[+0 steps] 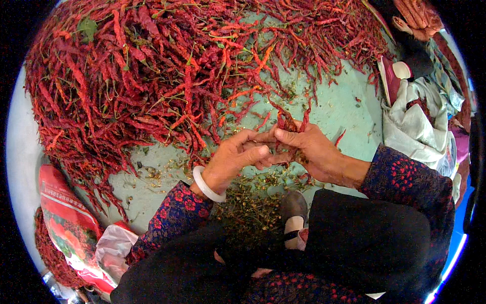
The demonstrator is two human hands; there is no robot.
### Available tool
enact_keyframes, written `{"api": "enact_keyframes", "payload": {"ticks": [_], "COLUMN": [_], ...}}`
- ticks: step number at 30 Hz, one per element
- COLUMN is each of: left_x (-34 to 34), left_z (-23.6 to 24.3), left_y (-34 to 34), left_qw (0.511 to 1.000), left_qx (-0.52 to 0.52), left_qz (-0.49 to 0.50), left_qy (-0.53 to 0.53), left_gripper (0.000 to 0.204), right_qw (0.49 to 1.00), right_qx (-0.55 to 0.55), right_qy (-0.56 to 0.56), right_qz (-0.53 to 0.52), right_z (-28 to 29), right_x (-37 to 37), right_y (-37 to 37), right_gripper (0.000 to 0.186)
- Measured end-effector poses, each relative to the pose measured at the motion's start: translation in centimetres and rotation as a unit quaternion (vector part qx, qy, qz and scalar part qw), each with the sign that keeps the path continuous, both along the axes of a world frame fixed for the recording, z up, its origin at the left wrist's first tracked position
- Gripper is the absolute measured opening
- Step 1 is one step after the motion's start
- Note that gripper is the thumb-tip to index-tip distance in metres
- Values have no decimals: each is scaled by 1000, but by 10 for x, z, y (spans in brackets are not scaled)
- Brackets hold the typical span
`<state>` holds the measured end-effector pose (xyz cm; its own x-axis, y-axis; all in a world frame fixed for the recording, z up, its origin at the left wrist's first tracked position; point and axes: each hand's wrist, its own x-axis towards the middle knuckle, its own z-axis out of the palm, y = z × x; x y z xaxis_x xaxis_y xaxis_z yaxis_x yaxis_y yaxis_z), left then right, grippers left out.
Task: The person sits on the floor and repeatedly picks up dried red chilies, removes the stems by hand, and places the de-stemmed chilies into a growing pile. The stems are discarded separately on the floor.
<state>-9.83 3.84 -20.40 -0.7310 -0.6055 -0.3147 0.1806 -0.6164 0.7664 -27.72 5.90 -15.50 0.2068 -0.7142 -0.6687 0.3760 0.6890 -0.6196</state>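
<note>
The right hand (321,154) holds a few dried red chilies (284,120) between thumb and fingers, mid-scene. The left hand (228,159) meets it, fingers curled; whether it grips anything cannot be told. A large chili heap (126,76) spreads across the far side, thickest at left. Near left, a red plastic sack (66,205) carries pale, small printing.

Decent light, super fisheye
Chillies (126,76) come out bright and punchy, black clothing (364,233) goes nearly detail-free, rim's curved with speckly black corners. White glare streak (450,268) lower right; can't really tell what the light source is, tbh.
</note>
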Motion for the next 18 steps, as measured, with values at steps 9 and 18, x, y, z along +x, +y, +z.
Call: {"api": "enact_keyframes", "payload": {"ticks": [9,18], "left_x": [5,26], "left_z": [-2,-66], "left_y": [15,-7], "left_qw": [995,814], "left_qx": [52,-470], "left_qz": [81,129], "left_qy": [-14,-315], "left_gripper": [27,15], "right_qw": [999,994], "right_qx": [-20,-8], "right_qy": [43,111], "right_qz": [23,5], "right_z": [15,-1], "right_x": [8,-19], "right_y": [5,0], "right_gripper": [23,19]}}
